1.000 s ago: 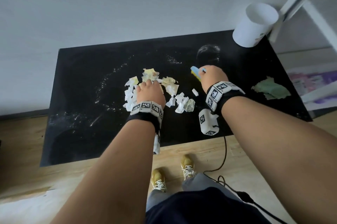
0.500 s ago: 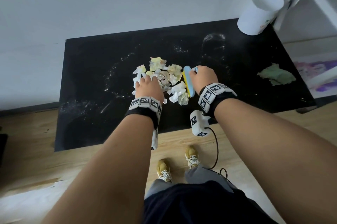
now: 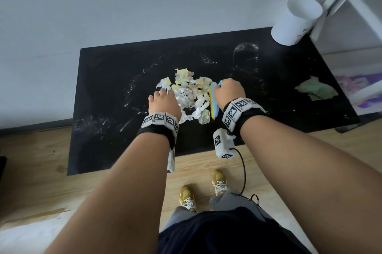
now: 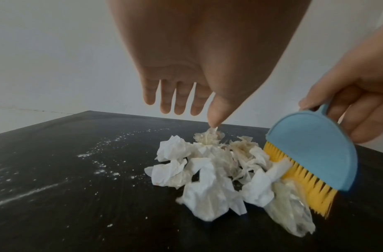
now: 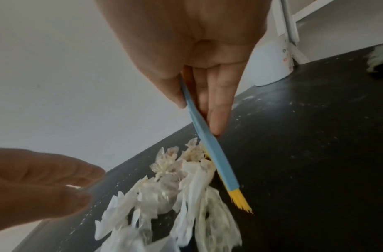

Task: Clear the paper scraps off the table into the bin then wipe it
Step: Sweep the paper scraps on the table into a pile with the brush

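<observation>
While the right hand clamps the brush at three o'clock of the scraps, the left hand, fingers apart, should wall nine o'clock; bristles stay low on the tabletop.

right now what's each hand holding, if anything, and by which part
The right hand grips the small blue brush by its short handle at the top, bristles against the paper scraps. The left hand holds nothing; its fingers are straight beside the pile.

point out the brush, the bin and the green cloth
brush (image 4: 309, 150), left wrist view, on its blue back
bin (image 3: 293, 24), head view, on its white outer wall
green cloth (image 3: 316, 91), head view, on the middle of the crumpled cloth
</observation>
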